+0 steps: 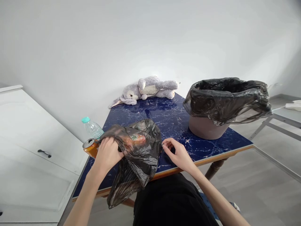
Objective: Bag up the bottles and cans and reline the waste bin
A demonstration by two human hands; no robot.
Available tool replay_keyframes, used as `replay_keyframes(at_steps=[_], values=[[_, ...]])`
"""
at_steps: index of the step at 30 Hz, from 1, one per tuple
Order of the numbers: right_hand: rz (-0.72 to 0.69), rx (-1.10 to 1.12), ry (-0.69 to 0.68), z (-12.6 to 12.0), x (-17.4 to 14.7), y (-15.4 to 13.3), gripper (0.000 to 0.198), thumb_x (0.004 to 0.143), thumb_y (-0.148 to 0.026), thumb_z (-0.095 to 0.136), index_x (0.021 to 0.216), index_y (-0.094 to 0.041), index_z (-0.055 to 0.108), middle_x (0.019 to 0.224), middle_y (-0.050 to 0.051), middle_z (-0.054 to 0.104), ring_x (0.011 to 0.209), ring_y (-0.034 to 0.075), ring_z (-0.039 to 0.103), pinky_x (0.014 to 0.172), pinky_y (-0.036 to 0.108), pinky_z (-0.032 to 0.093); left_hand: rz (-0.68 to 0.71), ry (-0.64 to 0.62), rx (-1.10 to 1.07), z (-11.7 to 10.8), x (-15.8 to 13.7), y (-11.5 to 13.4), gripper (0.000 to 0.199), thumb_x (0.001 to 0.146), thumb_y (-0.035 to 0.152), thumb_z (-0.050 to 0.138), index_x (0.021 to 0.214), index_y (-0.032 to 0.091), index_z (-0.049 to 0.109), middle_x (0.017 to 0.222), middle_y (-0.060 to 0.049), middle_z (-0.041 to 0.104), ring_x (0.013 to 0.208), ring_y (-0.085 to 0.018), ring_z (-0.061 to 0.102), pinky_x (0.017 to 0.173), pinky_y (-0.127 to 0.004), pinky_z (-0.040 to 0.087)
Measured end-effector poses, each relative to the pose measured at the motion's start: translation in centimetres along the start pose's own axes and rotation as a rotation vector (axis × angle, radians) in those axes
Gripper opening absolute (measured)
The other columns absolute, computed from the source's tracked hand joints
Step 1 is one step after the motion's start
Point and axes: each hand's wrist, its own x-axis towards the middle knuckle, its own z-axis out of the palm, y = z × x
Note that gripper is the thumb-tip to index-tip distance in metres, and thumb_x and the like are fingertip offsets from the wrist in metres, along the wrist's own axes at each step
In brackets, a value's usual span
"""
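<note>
A black, see-through plastic bag (149,157) lies across the front of the table, its lower end hanging over the edge. Something orange-red with a green label shows through the film. My left hand (108,153) is closed on the bag's left side, fingers curled into the plastic. At the opposite side, the fingertips of my right hand (173,150) pinch together at the bag's edge. Just beyond my left hand stand an open orange drink can (91,148) and a clear plastic bottle (92,128) with a turquoise cap; the bag hides part of both.
A brownish bin (207,128) with a black liner (211,106) stands on the right of the blue marbled table (175,124). A grey plush rabbit (145,88) lies at the back by the wall. A white cabinet (35,131) is at left, a metal-framed rack (279,121) at right.
</note>
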Motion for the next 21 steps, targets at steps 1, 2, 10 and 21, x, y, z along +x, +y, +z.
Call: replay_keyframes(at_steps=[1,2,10,21], values=[[0.001,0.0,-0.001,0.0,0.0,0.0,0.018,0.108,-0.039,0.054,0.111,-0.024,0.063,0.096,0.005,0.071,0.085,0.021,0.067,0.079,0.035,0.054,-0.04,-0.009,0.004,-0.7,-0.6,0.0,0.042,0.086,0.04,0.071,0.116,0.011,0.072,0.121,-0.024,0.075,0.121,-0.045,0.068,0.106,-0.051,0.052],[0.0,-0.003,-0.003,0.0,0.0,0.0,0.018,0.108,-0.039,0.054,0.111,-0.024,0.063,0.096,0.005,0.07,0.085,0.021,0.067,0.078,0.035,0.054,-0.081,-0.02,-0.002,-1.5,-1.2,0.0,0.041,0.087,0.045,0.071,0.113,0.013,0.072,0.118,-0.022,0.077,0.118,-0.044,0.069,0.103,-0.05,0.053],[-0.223,-0.238,-0.141,0.1,-0.3,-0.9,0.04,0.111,-0.041,0.054,0.149,-0.029,0.054,0.158,0.011,0.056,0.148,0.028,0.052,0.12,0.046,0.047,-0.419,-0.146,-0.081,-6.8,-7.8,-1.7,0.066,0.084,0.072,0.065,0.138,0.032,0.061,0.129,-0.004,0.078,0.105,-0.035,0.076,0.082,-0.037,0.053],[-0.241,-0.6,-0.322,1.0,0.2,0.2,0.048,0.118,-0.041,0.032,0.151,-0.022,0.06,0.159,0.008,0.059,0.153,0.025,0.049,0.132,0.056,0.031,-0.695,-0.14,-0.075,-8.2,-11.7,-4.3,0.065,0.073,0.081,0.062,0.121,0.037,0.063,0.106,0.002,0.075,0.084,-0.025,0.072,0.07,-0.032,0.044]])
